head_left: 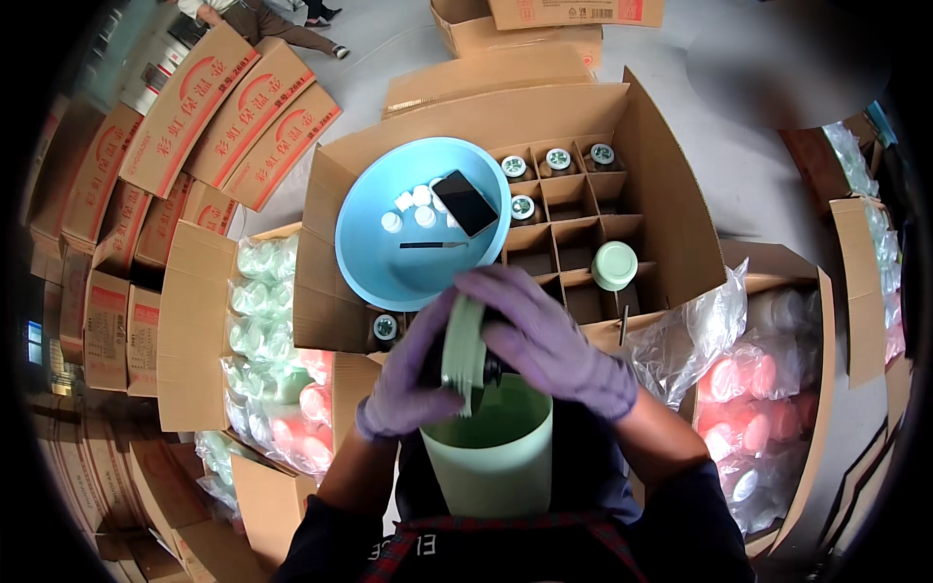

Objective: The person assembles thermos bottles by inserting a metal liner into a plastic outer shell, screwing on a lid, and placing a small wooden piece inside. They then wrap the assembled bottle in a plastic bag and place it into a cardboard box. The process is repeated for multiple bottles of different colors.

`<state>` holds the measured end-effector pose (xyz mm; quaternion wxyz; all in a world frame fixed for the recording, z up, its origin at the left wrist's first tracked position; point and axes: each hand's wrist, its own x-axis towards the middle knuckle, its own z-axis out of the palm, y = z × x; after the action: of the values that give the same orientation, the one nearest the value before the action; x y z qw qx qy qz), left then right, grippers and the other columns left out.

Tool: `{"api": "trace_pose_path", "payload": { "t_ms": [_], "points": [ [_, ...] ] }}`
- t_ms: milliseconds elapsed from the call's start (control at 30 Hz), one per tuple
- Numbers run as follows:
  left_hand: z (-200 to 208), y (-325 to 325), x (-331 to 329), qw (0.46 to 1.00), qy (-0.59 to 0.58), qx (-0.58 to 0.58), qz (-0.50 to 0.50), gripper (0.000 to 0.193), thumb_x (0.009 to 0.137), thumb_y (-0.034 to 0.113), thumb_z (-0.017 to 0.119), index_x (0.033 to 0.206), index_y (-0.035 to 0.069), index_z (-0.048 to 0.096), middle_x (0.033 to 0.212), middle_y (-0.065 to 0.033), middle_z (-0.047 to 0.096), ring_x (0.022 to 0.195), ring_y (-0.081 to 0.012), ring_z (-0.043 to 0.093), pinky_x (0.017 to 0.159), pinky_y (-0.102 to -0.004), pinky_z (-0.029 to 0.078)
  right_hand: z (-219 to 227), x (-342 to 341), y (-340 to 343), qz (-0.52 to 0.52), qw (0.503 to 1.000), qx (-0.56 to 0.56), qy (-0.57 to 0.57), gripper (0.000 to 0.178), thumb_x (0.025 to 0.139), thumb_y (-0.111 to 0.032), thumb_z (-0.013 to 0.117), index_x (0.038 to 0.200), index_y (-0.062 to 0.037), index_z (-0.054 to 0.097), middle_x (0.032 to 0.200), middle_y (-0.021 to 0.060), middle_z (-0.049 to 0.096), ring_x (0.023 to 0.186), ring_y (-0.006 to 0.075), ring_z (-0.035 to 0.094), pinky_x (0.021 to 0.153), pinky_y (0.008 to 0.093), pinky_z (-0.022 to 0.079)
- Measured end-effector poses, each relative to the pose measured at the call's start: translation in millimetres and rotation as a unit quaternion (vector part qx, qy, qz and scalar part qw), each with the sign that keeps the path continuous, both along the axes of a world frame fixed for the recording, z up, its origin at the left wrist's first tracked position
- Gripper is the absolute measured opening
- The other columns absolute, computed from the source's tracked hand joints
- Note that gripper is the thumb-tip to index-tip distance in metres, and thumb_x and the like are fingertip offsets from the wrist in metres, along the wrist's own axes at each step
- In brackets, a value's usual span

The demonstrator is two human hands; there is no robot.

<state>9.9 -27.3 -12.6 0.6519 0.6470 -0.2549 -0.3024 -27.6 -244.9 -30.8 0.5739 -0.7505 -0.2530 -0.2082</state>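
Note:
Both my hands wear light purple gloves. My left hand (408, 374) is wrapped round a pale green round cap (465, 355) with a ribbed side, tilted on edge. Fingers of my right hand (549, 340) close over its top and far side, by a black part partly hidden behind them. Right below, a pale green cylindrical container (491, 466) stands upright against my body with its wide mouth up. Just ahead of my hands is a large divided cardboard box (671, 185). A green-lidded container (614, 265) sits in one of its compartments.
A blue basin (355, 238) on the box holds small white caps (422, 216), a black phone (465, 203) and a dark pen-like tool (432, 245). Several lidded bottles (558, 161) stand in compartments. Open cartons with bagged green cups (262, 301) and pink cups (743, 379) flank me; stacked cartons (190, 112) rise left.

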Motion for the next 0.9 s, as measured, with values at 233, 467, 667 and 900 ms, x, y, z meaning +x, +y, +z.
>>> {"api": "trace_pose_path", "payload": {
  "t_ms": [233,467,667,900],
  "points": [
    [-20,-19,77,0.955,0.154,-0.200,0.159,0.071,0.081,0.010,0.056,0.147,-0.005,0.038,0.138,-0.0167,0.054,0.126,-0.0276,0.056,0.107,-0.0393,0.046,-20,83,1,-0.032,0.997,-0.069,-0.013,0.061,0.082,-0.010,0.071,0.140,-0.0052,0.052,0.143,0.0262,0.042,0.128,0.0421,0.050,0.107,0.0431,0.044],
    [-42,-32,85,0.961,-0.040,-0.113,0.247,0.084,0.078,0.006,0.055,0.155,-0.007,0.024,0.149,-0.0180,0.045,0.137,-0.0253,0.046,0.115,-0.0370,0.034,-58,91,6,-0.142,0.959,0.003,0.245,0.070,0.097,-0.045,0.058,0.147,0.0009,0.040,0.083,0.0213,0.069,0.083,0.0416,0.070,0.071,0.0443,0.055],
    [-67,-35,93,0.961,-0.098,-0.072,0.249,0.075,0.083,0.003,0.054,0.153,-0.007,0.029,0.145,-0.0174,0.049,0.132,-0.0238,0.049,0.112,-0.0355,0.036,-66,109,-12,-0.054,0.840,0.126,0.525,0.049,0.099,-0.045,0.057,0.098,0.0028,0.066,0.069,0.0156,0.067,0.064,0.0249,0.070,0.061,0.0369,0.054],
    [-137,22,173,0.950,-0.096,0.131,0.269,0.038,0.100,0.018,0.057,0.129,-0.006,0.056,0.132,-0.0187,0.059,0.120,-0.0247,0.059,0.100,-0.0362,0.049,-191,194,-95,-0.305,0.864,-0.247,0.315,0.036,0.089,-0.020,0.059,0.122,-0.0067,0.063,0.120,0.0213,0.065,0.109,0.0379,0.063,0.097,0.0452,0.050]
  ]
}}
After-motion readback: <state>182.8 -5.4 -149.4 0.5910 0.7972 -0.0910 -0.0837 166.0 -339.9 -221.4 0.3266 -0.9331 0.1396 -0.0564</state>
